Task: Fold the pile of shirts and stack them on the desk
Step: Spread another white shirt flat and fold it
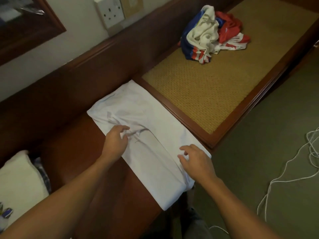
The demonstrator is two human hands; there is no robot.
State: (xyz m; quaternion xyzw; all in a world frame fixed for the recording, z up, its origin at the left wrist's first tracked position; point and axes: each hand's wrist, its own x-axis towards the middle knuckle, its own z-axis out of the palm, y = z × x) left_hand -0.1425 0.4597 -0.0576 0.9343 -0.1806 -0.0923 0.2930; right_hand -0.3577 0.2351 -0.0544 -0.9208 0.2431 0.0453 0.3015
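Our white shirt (148, 118) lies long from 10:30 to 4:30; our left hand (114, 140) pinches cloth mid-strip, while our right hand (195, 161), fingers loose, is nearer the 4:30 end.

Woven top (198, 87) between the white shirt (146, 135) and the crumpled pile (212, 31) is wide open, easy reach. Dark back panel (69, 87) walls off the far side. White fabric stack (19, 180) crowds the desk's (74, 161) left end.
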